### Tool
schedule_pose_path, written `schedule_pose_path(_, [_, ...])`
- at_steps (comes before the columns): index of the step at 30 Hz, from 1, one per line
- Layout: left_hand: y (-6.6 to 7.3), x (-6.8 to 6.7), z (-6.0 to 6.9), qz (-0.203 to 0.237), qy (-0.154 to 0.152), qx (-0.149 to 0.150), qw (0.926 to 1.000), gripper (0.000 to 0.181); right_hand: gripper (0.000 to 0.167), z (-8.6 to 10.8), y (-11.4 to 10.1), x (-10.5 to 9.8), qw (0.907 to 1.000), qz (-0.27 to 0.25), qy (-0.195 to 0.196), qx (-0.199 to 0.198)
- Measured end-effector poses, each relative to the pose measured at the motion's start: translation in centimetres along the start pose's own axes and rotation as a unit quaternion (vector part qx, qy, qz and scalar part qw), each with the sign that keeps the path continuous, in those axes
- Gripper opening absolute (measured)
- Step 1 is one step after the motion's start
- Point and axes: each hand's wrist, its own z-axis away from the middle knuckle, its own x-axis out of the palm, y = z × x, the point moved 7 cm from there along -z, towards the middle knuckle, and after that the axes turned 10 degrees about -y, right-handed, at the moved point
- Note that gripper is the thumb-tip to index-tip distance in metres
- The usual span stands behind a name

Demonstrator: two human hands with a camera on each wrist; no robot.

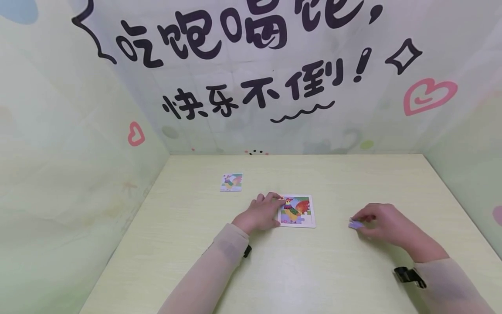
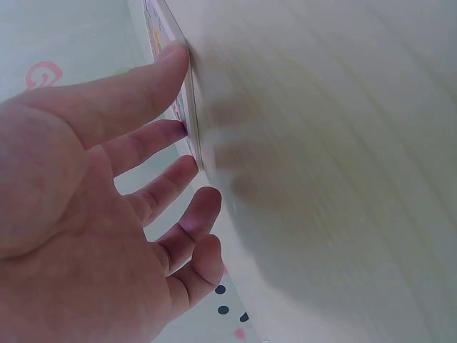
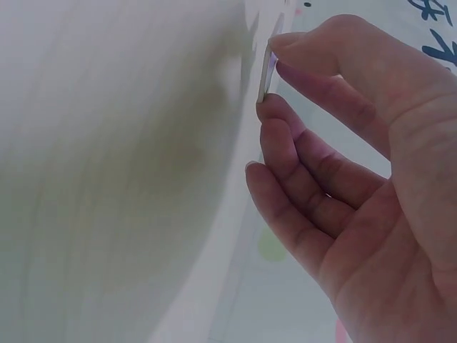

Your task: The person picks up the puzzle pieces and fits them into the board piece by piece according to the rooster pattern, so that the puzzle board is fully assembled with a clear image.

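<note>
In the head view a small jigsaw puzzle (image 1: 295, 211) with a rooster picture and white border lies mid-table. Its lower right corner shows a pale patch without picture. My left hand (image 1: 262, 213) rests at the puzzle's left side, thumb by the near corner and index finger over the far part of the border. The left wrist view shows the thumb and two fairly straight fingers touching the board's edge (image 2: 187, 93). To the right of the puzzle, my right hand (image 1: 382, 224) pinches a light purple puzzle piece (image 1: 355, 224), seen edge-on as a thin piece (image 3: 265, 71) in the right wrist view.
A small card (image 1: 231, 182) with a similar rooster picture lies farther back on the left. The pale wooden table (image 1: 333, 270) meets a printed fabric backdrop (image 1: 251, 135) at its far edge, with fabric walls at both sides.
</note>
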Motion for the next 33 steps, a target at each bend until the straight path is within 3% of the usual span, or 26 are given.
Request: schedule_pose_path(33, [-0.2,0.2,-0.3,-0.004,0.000,0.000,1.0000,0.073,0.019,-4.7,-3.7,2.0,0.9986,-0.020,-0.049,-0.003])
